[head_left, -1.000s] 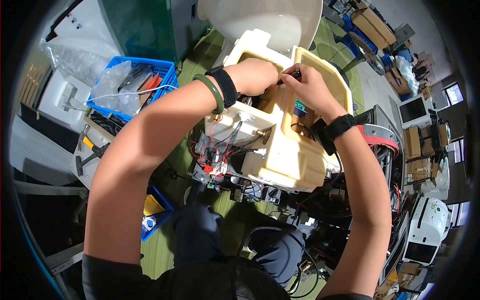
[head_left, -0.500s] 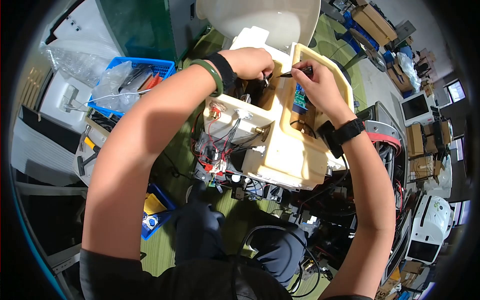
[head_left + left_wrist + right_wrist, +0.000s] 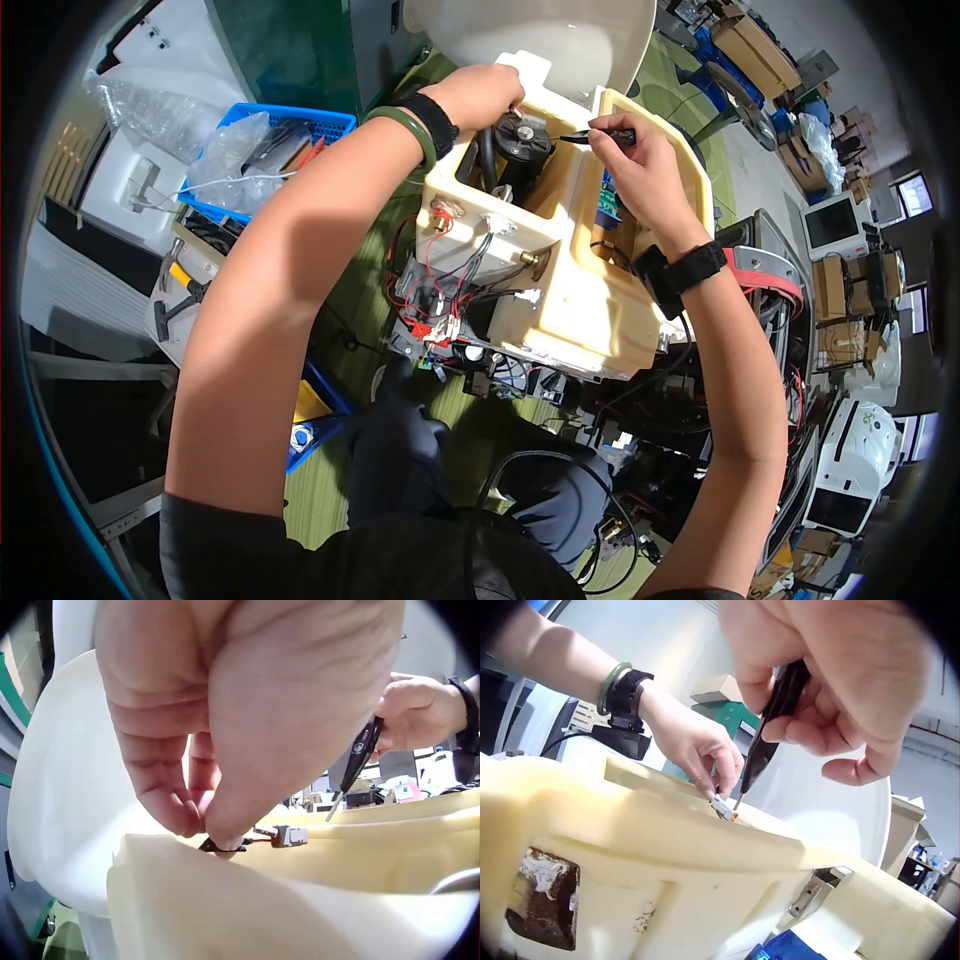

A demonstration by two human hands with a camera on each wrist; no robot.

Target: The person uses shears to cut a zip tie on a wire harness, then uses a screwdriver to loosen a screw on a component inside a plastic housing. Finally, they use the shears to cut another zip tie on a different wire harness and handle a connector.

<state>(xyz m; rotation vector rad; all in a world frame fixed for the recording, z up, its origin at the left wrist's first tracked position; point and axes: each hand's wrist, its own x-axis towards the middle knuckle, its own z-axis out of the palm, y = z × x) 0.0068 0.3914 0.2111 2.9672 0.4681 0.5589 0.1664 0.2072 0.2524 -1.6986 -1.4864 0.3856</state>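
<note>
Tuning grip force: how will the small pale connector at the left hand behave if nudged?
The pale connector is probably light, being small beside the left hand. It may swing or twist, since a thin red wire shows between them. Its boxy shape likely resists rolling.

Both arms (image 3: 262, 310) reach forward, elbows bent. Left hand (image 3: 478, 97) pinches at the fingertips; right hand (image 3: 643, 172) grips, fingers curled.

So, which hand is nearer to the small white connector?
Left. The left hand pinches the wiring beside the connector; the right hand is farther off, holding a screwdriver near it.
</note>
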